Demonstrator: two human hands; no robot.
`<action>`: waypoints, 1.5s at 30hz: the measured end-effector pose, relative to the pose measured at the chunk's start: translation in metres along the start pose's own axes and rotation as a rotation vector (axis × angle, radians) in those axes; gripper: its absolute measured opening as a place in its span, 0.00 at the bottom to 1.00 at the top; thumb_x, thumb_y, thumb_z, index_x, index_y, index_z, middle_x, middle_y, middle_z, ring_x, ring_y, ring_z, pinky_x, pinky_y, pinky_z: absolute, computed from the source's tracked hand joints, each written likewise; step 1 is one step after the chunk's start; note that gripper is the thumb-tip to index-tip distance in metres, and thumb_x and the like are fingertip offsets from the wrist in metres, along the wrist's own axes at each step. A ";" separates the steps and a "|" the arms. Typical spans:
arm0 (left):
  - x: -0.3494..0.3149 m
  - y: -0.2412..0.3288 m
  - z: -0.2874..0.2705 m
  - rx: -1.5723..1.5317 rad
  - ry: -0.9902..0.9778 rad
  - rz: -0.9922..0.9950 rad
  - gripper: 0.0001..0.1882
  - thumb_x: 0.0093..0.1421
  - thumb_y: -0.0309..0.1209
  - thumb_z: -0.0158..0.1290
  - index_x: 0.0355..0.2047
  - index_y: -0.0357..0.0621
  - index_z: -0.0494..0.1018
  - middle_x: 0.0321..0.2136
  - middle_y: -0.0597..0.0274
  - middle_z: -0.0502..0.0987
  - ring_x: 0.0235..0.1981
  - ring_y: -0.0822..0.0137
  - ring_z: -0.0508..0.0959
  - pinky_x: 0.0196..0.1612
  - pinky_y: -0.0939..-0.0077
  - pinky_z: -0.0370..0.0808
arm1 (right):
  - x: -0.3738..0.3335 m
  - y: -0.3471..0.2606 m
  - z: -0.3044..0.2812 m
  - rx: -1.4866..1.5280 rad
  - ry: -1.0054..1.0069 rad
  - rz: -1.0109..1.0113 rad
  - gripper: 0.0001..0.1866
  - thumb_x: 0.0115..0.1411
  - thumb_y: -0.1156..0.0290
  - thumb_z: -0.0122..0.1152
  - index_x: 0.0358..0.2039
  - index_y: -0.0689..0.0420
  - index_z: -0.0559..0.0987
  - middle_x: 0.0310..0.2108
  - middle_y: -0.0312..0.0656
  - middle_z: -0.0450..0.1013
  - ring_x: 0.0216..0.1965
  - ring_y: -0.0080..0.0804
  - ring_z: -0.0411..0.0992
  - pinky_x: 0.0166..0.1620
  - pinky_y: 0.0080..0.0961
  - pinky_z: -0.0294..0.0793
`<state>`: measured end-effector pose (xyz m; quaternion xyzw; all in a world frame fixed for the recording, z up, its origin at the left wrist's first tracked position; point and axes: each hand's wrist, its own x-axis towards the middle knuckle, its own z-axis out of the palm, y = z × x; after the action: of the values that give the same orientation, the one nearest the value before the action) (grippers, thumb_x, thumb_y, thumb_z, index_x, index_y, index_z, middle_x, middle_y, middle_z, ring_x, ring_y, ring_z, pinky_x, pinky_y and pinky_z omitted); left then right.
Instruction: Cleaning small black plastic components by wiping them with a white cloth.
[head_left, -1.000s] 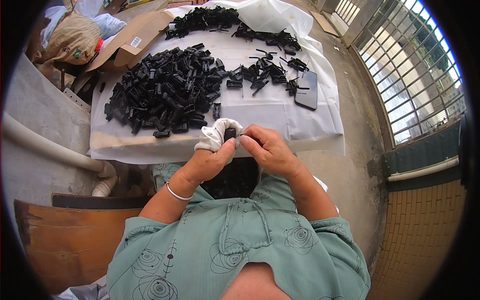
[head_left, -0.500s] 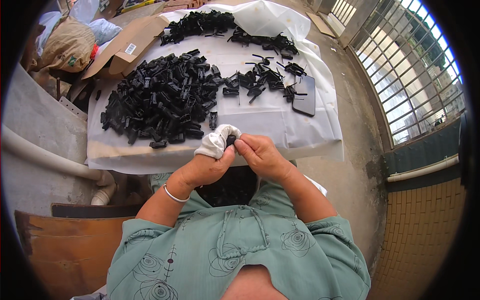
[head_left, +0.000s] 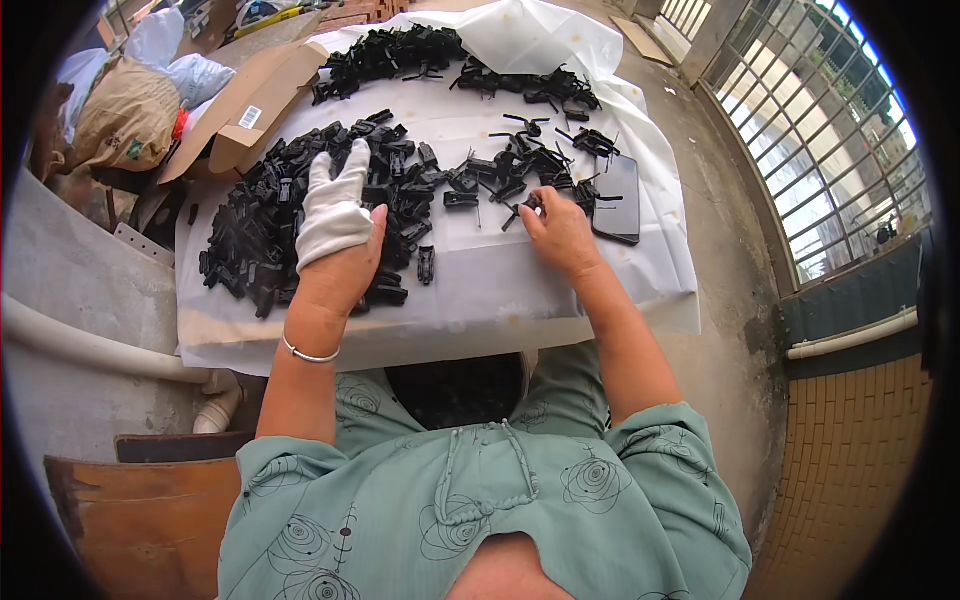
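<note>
My left hand (head_left: pixel 338 215), in a white glove that leaves the thumb bare, lies over a large pile of small black plastic parts (head_left: pixel 260 235). Two of its gloved fingers stretch forward, spread apart, with nothing visible between them. To the right, my right hand (head_left: pixel 562 232) is bare and pinches a small black plastic part (head_left: pixel 528 208) with thumb and fingertips. That piece is at the near side of a looser cluster of black parts with thin prongs (head_left: pixel 510 165). One single black part (head_left: pixel 427 265) sits apart, near the table's front.
A white sheet (head_left: pixel 480 280) covers the table. More black parts (head_left: pixel 395 55) are heaped along its far side. A dark smartphone (head_left: pixel 617 205) lies at the right. An opened cardboard box (head_left: pixel 245 105) stands at the left edge. Between my knees is a dark container (head_left: pixel 455 388).
Both hands were together near the front edge, around a black piece. They have separated and reached forward: the left onto the large pile, the right to the pronged parts.
</note>
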<state>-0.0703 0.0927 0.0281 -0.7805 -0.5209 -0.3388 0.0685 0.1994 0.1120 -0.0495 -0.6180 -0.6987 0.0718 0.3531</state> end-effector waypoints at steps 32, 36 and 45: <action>-0.063 0.077 0.006 -1.424 -0.487 -0.355 0.13 0.56 0.21 0.48 0.43 0.36 0.67 0.33 0.65 0.72 0.33 0.78 0.69 0.35 0.84 0.69 | -0.077 -0.100 -0.051 0.781 -0.174 0.098 0.09 0.58 0.71 0.57 0.24 0.61 0.70 0.16 0.33 0.63 0.18 0.16 0.58 0.23 0.15 0.60; -0.062 0.075 0.004 -1.235 -0.429 -0.392 0.12 0.53 0.21 0.51 0.39 0.34 0.69 0.32 0.62 0.72 0.31 0.78 0.69 0.34 0.83 0.69 | -0.078 -0.100 -0.055 0.684 -0.135 -0.111 0.10 0.61 0.71 0.52 0.25 0.62 0.70 0.16 0.37 0.63 0.18 0.21 0.58 0.23 0.20 0.61; -0.071 0.080 0.027 -1.052 -0.109 -0.168 0.14 0.51 0.21 0.52 0.39 0.30 0.69 0.33 0.55 0.74 0.34 0.69 0.74 0.39 0.78 0.72 | -0.087 -0.104 -0.036 0.653 -0.228 0.008 0.12 0.62 0.71 0.48 0.22 0.61 0.69 0.15 0.39 0.59 0.19 0.23 0.56 0.24 0.23 0.60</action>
<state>-0.0052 0.0143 -0.0155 -0.6814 -0.3444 -0.5174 -0.3865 0.1351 -0.0029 -0.0018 -0.4631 -0.6713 0.3616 0.4518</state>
